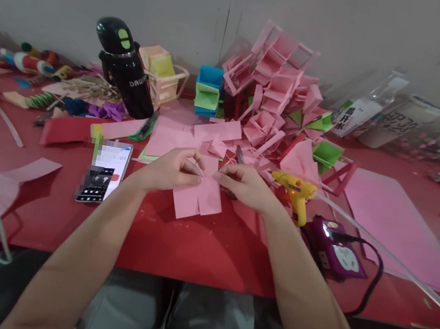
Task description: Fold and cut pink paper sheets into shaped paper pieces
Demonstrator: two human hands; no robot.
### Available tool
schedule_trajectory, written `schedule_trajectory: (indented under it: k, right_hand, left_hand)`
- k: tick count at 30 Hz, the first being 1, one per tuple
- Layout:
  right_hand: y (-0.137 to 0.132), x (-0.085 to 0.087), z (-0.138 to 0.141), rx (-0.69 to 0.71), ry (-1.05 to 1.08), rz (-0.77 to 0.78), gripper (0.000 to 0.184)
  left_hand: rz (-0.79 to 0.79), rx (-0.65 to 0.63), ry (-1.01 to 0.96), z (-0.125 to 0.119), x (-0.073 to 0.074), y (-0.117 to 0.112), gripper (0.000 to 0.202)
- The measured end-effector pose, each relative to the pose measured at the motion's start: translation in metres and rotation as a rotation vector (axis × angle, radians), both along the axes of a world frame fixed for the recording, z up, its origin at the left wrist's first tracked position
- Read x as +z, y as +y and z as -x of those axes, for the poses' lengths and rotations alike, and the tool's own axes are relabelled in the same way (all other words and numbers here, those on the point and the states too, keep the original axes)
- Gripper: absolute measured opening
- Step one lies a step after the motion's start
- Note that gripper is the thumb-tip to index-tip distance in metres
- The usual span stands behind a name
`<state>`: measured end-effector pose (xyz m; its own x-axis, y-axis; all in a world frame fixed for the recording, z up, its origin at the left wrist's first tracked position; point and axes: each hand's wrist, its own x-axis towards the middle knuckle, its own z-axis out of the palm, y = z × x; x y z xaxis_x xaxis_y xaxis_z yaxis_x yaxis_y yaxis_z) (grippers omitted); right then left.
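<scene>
Between my two hands is a pink paper piece [198, 201] with slits cut into its near edge. My left hand [176, 169] pinches its left side, thumb on top. The fingers of my right hand [240, 182] are closed on its upper right side. Flat pink sheets [171, 136] lie just beyond my left hand. Behind my right hand rises a heap of folded pink paper boxes [279, 84]. A yellow glue gun [294, 192] rests to the right of my right hand, with a clear glue stick in its back.
A phone [105, 175] lies left of my left forearm, and a black bottle [126, 68] stands behind it. At right are a purple power socket [338, 253] with a black cable and a large pink sheet [400, 225]. A plastic bottle [369, 105] leans near the wall.
</scene>
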<state>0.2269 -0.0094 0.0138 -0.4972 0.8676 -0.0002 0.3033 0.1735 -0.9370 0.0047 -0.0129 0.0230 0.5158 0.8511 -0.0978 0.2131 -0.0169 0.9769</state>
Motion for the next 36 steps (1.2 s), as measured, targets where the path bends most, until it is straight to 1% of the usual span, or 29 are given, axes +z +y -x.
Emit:
schedule_trajectory:
  k: [8, 13, 16, 18, 19, 20, 23, 24, 25, 26, 27, 28, 31, 33, 34, 36]
  right_hand:
    - [0.001, 0.000, -0.001, 0.028, -0.085, -0.102, 0.037]
    - [0.002, -0.003, -0.001, 0.014, -0.093, -0.104, 0.035]
    - [0.003, -0.006, -0.001, -0.042, -0.074, -0.121, 0.032]
    - [0.003, -0.007, -0.002, -0.108, -0.043, -0.166, 0.030]
    - [0.003, -0.007, -0.002, -0.126, -0.022, -0.183, 0.033]
    - [0.003, -0.008, -0.003, -0.129, -0.002, -0.194, 0.042]
    - [0.001, -0.008, -0.005, -0.046, 0.002, -0.226, 0.085]
    - [0.000, -0.009, -0.005, -0.014, -0.022, -0.254, 0.095]
    - [0.000, -0.010, -0.005, 0.011, -0.054, -0.288, 0.101]
    - [0.000, -0.011, -0.005, 0.029, -0.087, -0.324, 0.103]
    - [-0.001, -0.011, -0.005, 0.035, -0.113, -0.358, 0.100]
    - [0.000, -0.012, -0.004, 0.030, -0.131, -0.390, 0.094]
    - [0.002, -0.011, -0.004, -0.044, -0.132, -0.462, 0.061]
    - [0.003, -0.008, -0.004, -0.135, -0.115, -0.445, 0.039]
    - [0.003, -0.006, -0.004, -0.187, -0.106, -0.413, 0.033]
    - [0.003, -0.003, -0.005, -0.279, -0.075, -0.337, 0.028]
  left_hand:
    - [0.001, -0.014, 0.019, 0.000, -0.001, -0.001, 0.027]
    - [-0.006, -0.018, 0.009, 0.001, -0.005, 0.000, 0.025]
    - [-0.014, 0.011, 0.014, 0.000, -0.006, 0.001, 0.024]
    - [-0.022, 0.053, 0.027, -0.001, -0.007, 0.001, 0.024]
    - [-0.030, 0.082, 0.030, -0.001, -0.007, 0.001, 0.025]
    - [-0.043, 0.115, 0.029, -0.001, -0.008, 0.002, 0.026]
    - [-0.096, 0.225, 0.026, -0.002, -0.008, 0.003, 0.030]
    - [-0.111, 0.257, 0.023, -0.002, -0.008, 0.003, 0.032]
    - [-0.121, 0.280, 0.018, -0.002, -0.009, 0.004, 0.033]
    - [-0.126, 0.295, 0.008, -0.002, -0.009, 0.004, 0.035]
    - [-0.128, 0.299, -0.007, -0.002, -0.009, 0.005, 0.038]
    - [-0.126, 0.295, -0.024, -0.002, -0.010, 0.005, 0.040]
    - [-0.111, 0.265, -0.057, -0.002, -0.010, 0.005, 0.047]
    - [-0.078, 0.243, -0.065, -0.002, -0.010, 0.003, 0.051]
    - [-0.054, 0.230, -0.063, -0.002, -0.009, 0.002, 0.052]
    - [0.004, 0.207, -0.057, -0.004, -0.008, 0.001, 0.054]
